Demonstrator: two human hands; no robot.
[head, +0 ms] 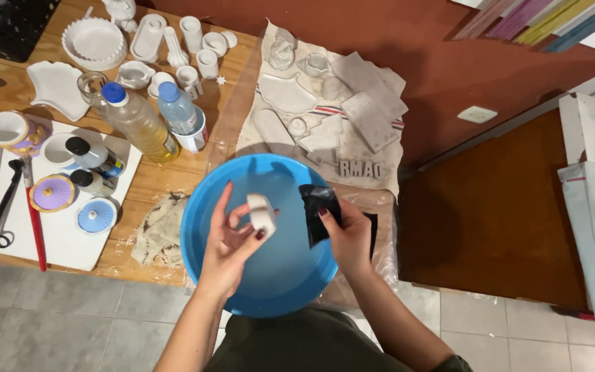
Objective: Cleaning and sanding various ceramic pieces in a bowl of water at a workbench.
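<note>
Small white cast piece [262, 212], pinched in left hand [232, 238] at frame centre; right hand [349, 238] clenches black, probably abrasive, sheet [319, 210]: hard rubbing may chip it or drop it into blue basin [204, 207].

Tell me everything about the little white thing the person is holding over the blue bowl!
The small white piece is chunky with rounded edges, matte like plaster or unglazed clay. It sits tilted in the fingertips of the left hand, above the big blue basin. Nothing else touches it. The right hand, close beside it, holds a dark sheet, maybe sandpaper.
</note>
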